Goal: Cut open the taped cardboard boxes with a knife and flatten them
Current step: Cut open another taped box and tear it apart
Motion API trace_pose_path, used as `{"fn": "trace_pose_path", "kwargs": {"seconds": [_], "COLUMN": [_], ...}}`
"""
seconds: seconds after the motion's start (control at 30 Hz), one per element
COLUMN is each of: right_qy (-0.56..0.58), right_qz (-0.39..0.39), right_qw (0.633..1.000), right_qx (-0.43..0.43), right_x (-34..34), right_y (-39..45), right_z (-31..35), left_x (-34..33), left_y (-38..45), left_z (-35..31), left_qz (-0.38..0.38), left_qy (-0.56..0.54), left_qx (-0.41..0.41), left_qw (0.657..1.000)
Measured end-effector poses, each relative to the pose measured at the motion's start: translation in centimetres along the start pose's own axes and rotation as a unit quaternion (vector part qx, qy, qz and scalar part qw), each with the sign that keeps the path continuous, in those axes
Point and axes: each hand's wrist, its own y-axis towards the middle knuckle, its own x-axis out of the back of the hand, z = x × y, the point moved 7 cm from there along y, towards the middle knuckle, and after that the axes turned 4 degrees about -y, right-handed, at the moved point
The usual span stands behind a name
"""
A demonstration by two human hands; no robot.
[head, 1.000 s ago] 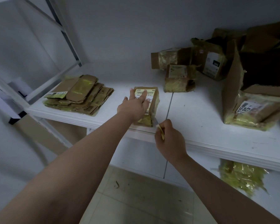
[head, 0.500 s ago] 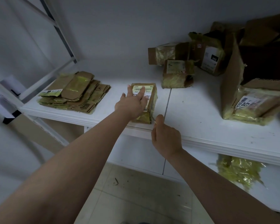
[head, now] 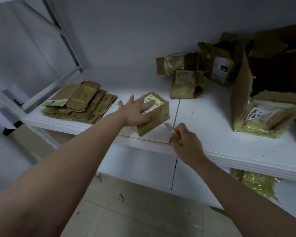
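- Reaching forward over the tiled floor (head: 126, 211), both of your bare forearms came in from the bottom edge toward the white shelf (head: 212, 134).
- Your right hand (head: 186, 142) sat nearest, at the shelf's front edge, its fingers curled into a closed grip round a yellow-handled knife (head: 172, 130); the short blade pointed up and left toward the box, and I could not tell whether the tip touched it.
- Your left hand (head: 135, 112) lay just beyond, palm down with the fingers spread wide and straight, pressing on top of the small taped box (head: 157, 115), fingertips over its yellow label.
- That box stood near the front of the shelf, turned at an angle, one corner close to the edge, just left of the seam between the two shelf boards.
- A stack of flattened boxes (head: 82, 101) lay to the left on the same shelf, well apart from the box under your hand.
- A large open carton (head: 243, 93) stood at the right with a taped parcel (head: 263, 117) leaning against its front.
- More taped boxes (head: 186, 82) were piled farther back, against the wall.
- Crumpled yellow tape (head: 256, 183) hung below the shelf at the right.
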Motion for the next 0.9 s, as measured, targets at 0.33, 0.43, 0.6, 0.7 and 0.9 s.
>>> {"fn": "trace_pose_path", "kwargs": {"seconds": [0.33,0.43,0.6,0.7,0.9], "right_qy": [-0.124,-0.118,-0.114,-0.124,-0.208], "right_qz": [0.003,-0.005,-0.02,-0.021,0.001], "right_qw": [0.989,0.991,0.993,0.992,0.977], "right_qx": [-0.077,-0.06,-0.036,-0.002,0.043], "right_x": [1.7,1.3,0.7,0.4,0.1], "right_y": [3.2,4.2,5.2,5.4,5.2], "right_z": [-3.3,-3.0,-3.2,-3.1,-2.6], "left_x": [-1.6,-1.6,-1.5,-1.5,-1.6], "left_y": [-0.1,-0.1,0.0,0.1,0.2], "left_z": [1.6,1.6,1.6,1.7,1.8], "left_qz": [-0.034,-0.047,-0.052,-0.052,-0.044], "left_qy": [-0.128,-0.122,-0.126,-0.12,-0.12], "left_qx": [-0.057,-0.066,-0.073,-0.076,-0.075], "left_qw": [0.99,0.989,0.988,0.988,0.989]}}
